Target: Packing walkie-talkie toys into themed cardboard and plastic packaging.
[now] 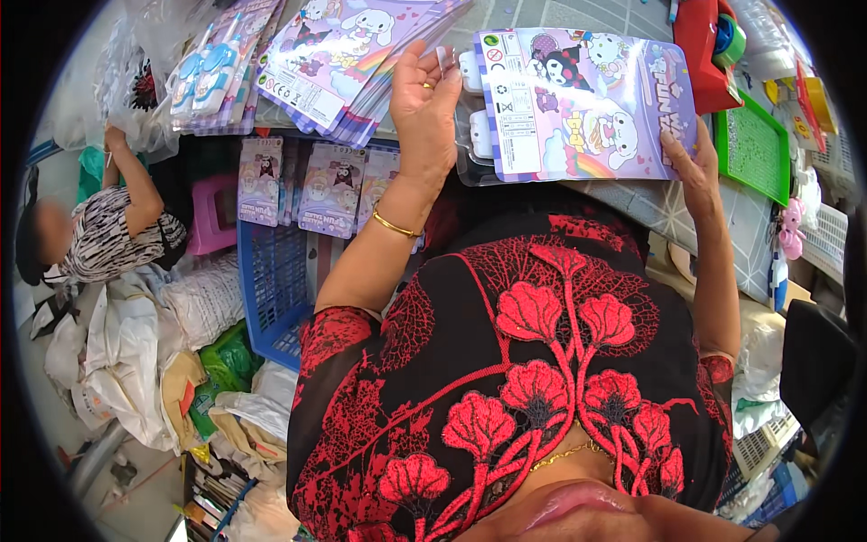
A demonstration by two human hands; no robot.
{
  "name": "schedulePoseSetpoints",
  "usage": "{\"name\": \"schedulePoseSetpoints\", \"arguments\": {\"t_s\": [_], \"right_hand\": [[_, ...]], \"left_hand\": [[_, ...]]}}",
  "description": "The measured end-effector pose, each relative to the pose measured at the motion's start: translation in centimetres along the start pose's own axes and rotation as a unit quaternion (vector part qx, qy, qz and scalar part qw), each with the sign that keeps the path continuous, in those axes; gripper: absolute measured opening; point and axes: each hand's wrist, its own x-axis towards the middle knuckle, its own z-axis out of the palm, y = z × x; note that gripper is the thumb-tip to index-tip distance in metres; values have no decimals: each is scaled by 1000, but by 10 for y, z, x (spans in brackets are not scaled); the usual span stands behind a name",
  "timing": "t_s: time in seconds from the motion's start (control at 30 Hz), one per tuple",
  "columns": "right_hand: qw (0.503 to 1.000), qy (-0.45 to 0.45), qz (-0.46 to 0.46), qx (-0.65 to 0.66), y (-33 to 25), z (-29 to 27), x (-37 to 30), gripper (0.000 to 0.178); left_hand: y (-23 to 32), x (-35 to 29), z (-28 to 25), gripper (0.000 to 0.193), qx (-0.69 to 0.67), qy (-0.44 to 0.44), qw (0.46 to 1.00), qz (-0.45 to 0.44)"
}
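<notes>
the right hand [694, 170] clamps the printed card [591, 108] by its right end, apparently to steady it over the tabletop [718, 221], the left hand [427, 113] apart beside the other end, grip indeterminable.

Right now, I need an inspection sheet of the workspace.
Surface: grey tabletop with pale lines.
Job's things: printed purple card, over clear plastic packaging with white parts; card stack to its left.
Clutter: red tape dispenser and green tray at right.
Hands: right hand grips the card's right edge; left hand raised by its left edge, its hold unclear.
Cables: nothing seen.
Surroundings: another person at left, blue crate, white sacks.
</notes>
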Motion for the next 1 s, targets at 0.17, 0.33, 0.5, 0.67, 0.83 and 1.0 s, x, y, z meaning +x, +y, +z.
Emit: {"name": "schedulePoseSetpoints", "arguments": {"t_s": [0.17,0.33,0.5,0.67,0.83,1.0], "right_hand": [[996,-23,6,86,4,0,4,55],[998,-5,-6,58,-3,5,2,62],[997,-7,-13,70,-3,4,-1,67],[999,2,-39,11,-5,4,-1,71],[999,-7,-41,11,-3,4,1,71],[998,-6,-60,9,3,4,3,68]], "left_hand": [[-7,-1,7,46,1,1,1000,2],[-8,2,7,42,-12,4,1000,0],[-7,5,2,39,159,-7,983,93],[-15,5,1,43,228,1,960,165],[-9,0,2,47,265,-20,951,159],[-13,2,3,49,294,-1,931,215]]}}
